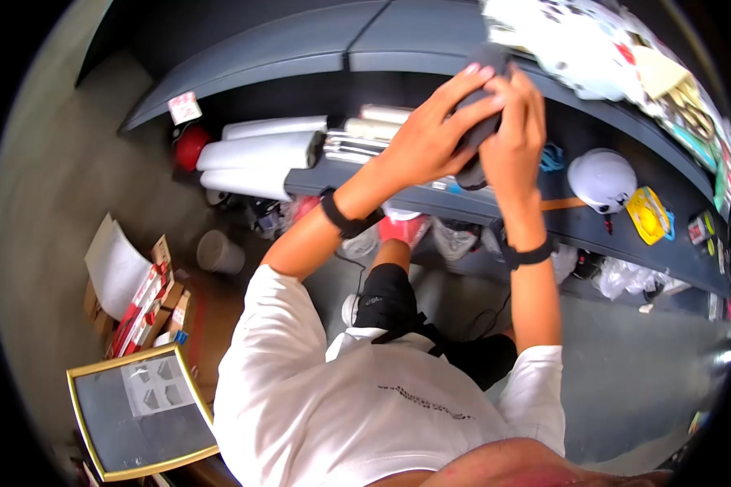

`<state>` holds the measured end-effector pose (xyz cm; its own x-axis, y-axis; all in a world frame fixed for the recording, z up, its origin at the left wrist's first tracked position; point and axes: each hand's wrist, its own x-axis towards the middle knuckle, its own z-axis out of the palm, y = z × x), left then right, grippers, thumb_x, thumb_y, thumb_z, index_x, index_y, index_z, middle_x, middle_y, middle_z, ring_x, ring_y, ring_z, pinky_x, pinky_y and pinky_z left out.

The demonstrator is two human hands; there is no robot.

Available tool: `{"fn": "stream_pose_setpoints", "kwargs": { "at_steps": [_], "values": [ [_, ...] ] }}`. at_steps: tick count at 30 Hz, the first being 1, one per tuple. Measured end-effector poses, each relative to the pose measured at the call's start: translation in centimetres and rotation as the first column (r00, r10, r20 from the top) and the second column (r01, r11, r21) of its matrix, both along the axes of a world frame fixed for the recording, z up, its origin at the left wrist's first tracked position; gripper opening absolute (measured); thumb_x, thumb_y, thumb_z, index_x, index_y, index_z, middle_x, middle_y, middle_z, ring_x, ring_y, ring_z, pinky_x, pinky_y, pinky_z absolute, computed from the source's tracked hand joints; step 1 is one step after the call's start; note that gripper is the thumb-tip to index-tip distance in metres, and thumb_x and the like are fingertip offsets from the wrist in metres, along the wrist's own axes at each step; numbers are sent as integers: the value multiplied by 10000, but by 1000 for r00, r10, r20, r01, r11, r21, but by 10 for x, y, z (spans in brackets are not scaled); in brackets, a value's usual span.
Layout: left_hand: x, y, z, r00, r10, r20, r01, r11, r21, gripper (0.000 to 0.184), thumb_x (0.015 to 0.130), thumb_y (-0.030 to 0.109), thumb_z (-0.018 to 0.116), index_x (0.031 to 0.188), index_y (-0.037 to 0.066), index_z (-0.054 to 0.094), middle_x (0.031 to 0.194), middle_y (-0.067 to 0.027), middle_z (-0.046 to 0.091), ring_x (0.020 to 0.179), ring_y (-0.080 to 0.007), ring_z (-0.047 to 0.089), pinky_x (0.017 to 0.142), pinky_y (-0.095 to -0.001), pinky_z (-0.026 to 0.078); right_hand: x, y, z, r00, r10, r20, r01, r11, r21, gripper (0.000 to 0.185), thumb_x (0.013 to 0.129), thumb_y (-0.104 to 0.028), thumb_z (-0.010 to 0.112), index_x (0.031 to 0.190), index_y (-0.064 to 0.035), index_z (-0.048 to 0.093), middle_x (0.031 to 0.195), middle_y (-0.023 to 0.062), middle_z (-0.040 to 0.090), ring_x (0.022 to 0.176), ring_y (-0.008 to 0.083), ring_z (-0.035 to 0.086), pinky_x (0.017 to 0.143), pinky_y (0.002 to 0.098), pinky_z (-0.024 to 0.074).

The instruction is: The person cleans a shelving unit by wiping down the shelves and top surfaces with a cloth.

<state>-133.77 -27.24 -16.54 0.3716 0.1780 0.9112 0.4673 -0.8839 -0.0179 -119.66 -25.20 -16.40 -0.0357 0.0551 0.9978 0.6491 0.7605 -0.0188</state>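
Both of my hands are raised together in front of the dark shelf unit (276,61). Between them is a long, dark, rounded object (477,130), blurred, whose exact kind I cannot make out. My left hand (430,130) has its fingers wrapped over one side of the object. Pressed against the other side is my right hand (514,130), its fingers bent over the upper part. Each wrist wears a black band. Behind the hands, white rolls (260,152) and stacked pale items (369,138) lie on the lower shelf.
To the right on the shelf are a white helmet (602,180) and a yellow item (649,215). Plastic-wrapped goods (560,45) lie on top. At the lower left are a gold-framed board (138,414), cardboard boxes (150,312) and a bin (220,252). Plastic bags (456,239) sit beneath the shelf.
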Motion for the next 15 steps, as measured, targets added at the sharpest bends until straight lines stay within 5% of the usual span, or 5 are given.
{"fn": "stream_pose_setpoints", "kwargs": {
  "at_steps": [4, 6, 11, 14, 15],
  "values": [
    [-38, 22, 31, 990, 140, 28, -133, 974, -183, 697, 718, -112, 573, 1392, 36, 477, 1414, -220, 488, 1290, -453, 485, 1054, -466, 467, -47, 44, 27, 984, -133, 121, 161, 954, -254, 301, 905, -69, 571, 1201, -125, 561, 1073, 163, 693, 1021, 377, 658, 827, 488, 541],
    [-75, 27, 39, 984, 179, 11, -177, 977, -120, 587, 761, -44, 593, 1339, 43, 538, 1346, -209, 543, 1253, -423, 514, 1060, -463, 449, -66, 50, 43, 946, -221, 235, 294, 892, -343, 307, 882, -131, 572, 1188, -152, 559, 944, 153, 722, 945, 394, 682, 747, 519, 546],
    [-228, 17, 63, 881, 467, 78, -473, 872, 128, 306, 807, 56, 642, 1111, 52, 676, 1046, -138, 656, 1017, -307, 619, 907, -406, 478, -166, 49, 68, 911, -13, 413, 310, 683, -662, 470, 881, -376, 524, 1263, -114, 605, 1130, 231, 707, 1069, 417, 670, 868, 557, 533],
    [-334, 15, 73, 777, 594, 208, -592, 802, -82, 233, 936, 150, 649, 1150, 61, 664, 1123, -93, 675, 1031, -213, 641, 856, -346, 470, -247, 45, 76, 889, 41, 456, 323, 648, -690, 576, 893, -439, 473, 1323, -75, 595, 1224, 216, 683, 1177, 390, 631, 956, 524, 502],
    [-355, 9, 78, 796, 561, 226, -523, 827, -207, 228, 948, 174, 633, 1109, 17, 668, 1113, -157, 653, 1070, -295, 629, 926, -390, 475, -269, 45, 78, 889, 107, 446, 287, 629, -722, 603, 896, -459, 453, 1341, -75, 585, 1261, 215, 668, 1216, 384, 613, 985, 513, 492]
  ]
}}
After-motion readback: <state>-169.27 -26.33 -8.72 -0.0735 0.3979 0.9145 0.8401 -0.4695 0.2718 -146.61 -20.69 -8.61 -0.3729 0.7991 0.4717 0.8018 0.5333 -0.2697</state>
